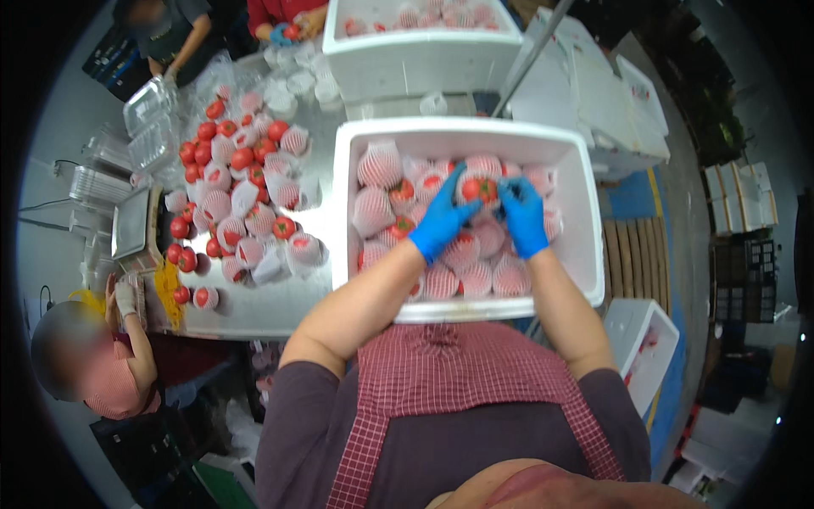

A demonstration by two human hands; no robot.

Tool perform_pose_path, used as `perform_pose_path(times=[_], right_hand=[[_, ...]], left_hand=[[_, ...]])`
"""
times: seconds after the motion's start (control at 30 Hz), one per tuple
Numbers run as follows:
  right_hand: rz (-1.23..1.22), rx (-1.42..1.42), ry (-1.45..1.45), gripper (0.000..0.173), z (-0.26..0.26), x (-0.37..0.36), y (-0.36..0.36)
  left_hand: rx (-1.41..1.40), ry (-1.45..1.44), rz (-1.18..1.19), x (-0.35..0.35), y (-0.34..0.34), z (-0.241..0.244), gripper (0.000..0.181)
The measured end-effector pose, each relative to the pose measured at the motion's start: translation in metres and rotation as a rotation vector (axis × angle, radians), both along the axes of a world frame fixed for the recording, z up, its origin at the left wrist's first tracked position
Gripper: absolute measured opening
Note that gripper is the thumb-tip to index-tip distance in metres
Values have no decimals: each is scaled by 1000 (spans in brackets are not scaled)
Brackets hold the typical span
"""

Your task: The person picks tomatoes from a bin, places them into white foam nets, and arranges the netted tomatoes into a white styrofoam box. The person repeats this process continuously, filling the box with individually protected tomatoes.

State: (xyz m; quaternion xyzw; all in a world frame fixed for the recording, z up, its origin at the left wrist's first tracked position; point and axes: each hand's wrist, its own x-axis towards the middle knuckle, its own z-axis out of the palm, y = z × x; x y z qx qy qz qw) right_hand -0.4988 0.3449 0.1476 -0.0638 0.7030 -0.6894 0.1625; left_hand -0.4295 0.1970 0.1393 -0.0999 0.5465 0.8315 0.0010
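Note:
A white foam box (467,312) stands before me, holding many tomatoes in pink and white foam net sleeves. Over its middle, my left hand (445,216) in a blue glove reaches in from the left, thumb and fingers spread beside a red tomato (479,189) with a green calyx. My right hand (523,213), gloved in blue too, has its fingers bent at the tomato's right side. The tomato lies between both hands, with foam net around it; whether either hand bears its weight cannot be told. A netted tomato (379,164) stands at the box's back left corner.
Left of the box, a metal table (254,321) bears loose and netted tomatoes, clear plastic clamshells (152,143) and a scale (137,223). Behind stands another foam box (420,70). A metal pole (534,54) rises at the back right. Co-workers are at the table's left and far sides.

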Motion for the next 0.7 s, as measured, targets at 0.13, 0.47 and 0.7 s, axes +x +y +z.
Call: perform_pose_path(times=[0.13, 0.47, 0.7], right_hand=[[-46, -106, -66, 13, 14, 4, -3], [2, -196, 4, 13, 21, 6, -1], [117, 208, 347, 50, 5, 6, -6]], left_hand=[[157, -137, -20, 6, -2, 3, 55], [272, -115, 74, -1, -5, 10, 42], [132, -63, 133, 2, -5, 7, 34]])
